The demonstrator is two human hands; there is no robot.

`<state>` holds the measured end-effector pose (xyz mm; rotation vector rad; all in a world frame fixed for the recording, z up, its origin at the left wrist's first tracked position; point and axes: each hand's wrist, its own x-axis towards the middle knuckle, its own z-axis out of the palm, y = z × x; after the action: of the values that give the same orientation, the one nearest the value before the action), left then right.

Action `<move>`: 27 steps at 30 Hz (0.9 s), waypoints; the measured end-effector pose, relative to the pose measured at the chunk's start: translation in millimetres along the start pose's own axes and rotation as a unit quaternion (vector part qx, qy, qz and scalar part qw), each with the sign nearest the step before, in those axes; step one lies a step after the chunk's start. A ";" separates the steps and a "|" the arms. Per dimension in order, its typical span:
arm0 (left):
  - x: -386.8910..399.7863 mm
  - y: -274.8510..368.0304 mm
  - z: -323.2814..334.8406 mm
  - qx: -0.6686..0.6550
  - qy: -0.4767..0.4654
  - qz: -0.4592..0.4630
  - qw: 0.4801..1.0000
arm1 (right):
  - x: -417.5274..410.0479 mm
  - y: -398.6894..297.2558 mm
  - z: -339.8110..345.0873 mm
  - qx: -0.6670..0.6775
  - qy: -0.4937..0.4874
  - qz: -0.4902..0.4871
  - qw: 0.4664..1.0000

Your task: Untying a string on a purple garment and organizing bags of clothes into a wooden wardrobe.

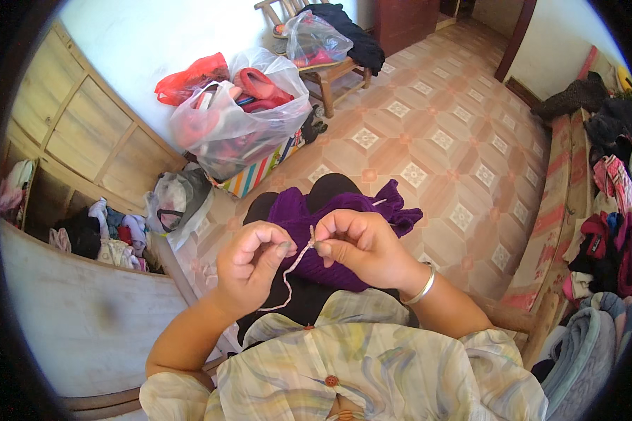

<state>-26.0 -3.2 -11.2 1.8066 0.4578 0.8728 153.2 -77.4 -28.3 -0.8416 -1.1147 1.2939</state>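
Observation:
A thin pink-and-white cord (pixel 287 284) hangs in a loose curve over my lap, with a small loop or knot at its upper end. My right hand (pixel 366 247), with a bangle at the wrist, pinches that upper end between thumb and forefinger. Close to the cord on the other side is my left hand (pixel 253 263), its thumb and fingertips drawn together. Whether they grip the cord cannot be made out. Beneath both hands a purple knitted piece (pixel 342 273) lies across my dark-trousered legs. A pale thin stick (pixel 380 201) pokes out of its gathered far end.
Ahead on the left, a clear plastic bag (pixel 200 126) of shoes rests on a striped box (pixel 253 176). Behind it a wooden chair (pixel 326 79) bears another bag and dark cloth. Clothes fill an open cabinet (pixel 68 194) at left. More clothes (pixel 605 237) are heaped along the right.

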 end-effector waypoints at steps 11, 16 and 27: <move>21.8 14.3 -9.2 0.180 -0.132 0.144 0.964 | 1.8 -8.6 4.2 -0.289 0.002 -0.189 0.939; 23.4 10.5 -8.0 0.179 -0.138 0.155 0.962 | 1.5 -6.9 5.1 -0.270 -0.032 -0.182 0.945; 16.9 6.9 -3.0 0.220 -0.077 0.207 0.950 | -4.6 14.5 16.5 -0.008 0.030 -0.046 0.998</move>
<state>-17.6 7.2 1.6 2.4218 0.1768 0.9512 133.4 -81.9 -38.0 -0.8261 -1.1041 1.1769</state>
